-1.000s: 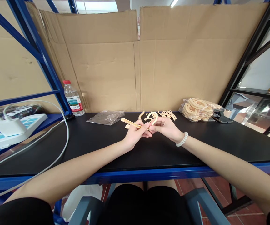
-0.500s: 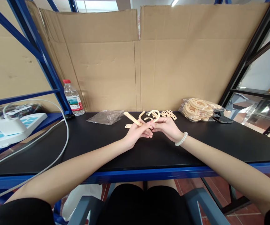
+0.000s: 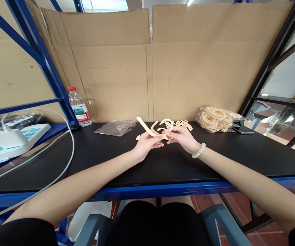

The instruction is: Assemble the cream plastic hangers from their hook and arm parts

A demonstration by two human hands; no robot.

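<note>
My left hand (image 3: 147, 145) is closed on a pale flat wooden strip (image 3: 144, 125), whose free end points up and to the left. Close beside it, my right hand (image 3: 182, 138) pinches at the other end of the strip, fingertips almost meeting the left ones. A curved wooden piece (image 3: 172, 125) shows just above my right fingers; whether it is held or lies behind them I cannot tell. Past the hands lie more loose wooden pieces on the black tabletop, among them a wavy, leaf-like piece (image 3: 185, 124). The fingers partly hide where the pieces meet.
To the right lie a clear bag of wooden pieces (image 3: 215, 119) and a phone (image 3: 242, 130). A flat plastic bag (image 3: 116, 127) and a water bottle (image 3: 80, 108) are at the left. A white cable (image 3: 72, 153) crosses the table's left side. Cardboard (image 3: 111, 75) walls the back.
The strip's free end has tilted upward as the hands turned it. My left fingers have curled in more, and the right hand has shifted slightly.
</note>
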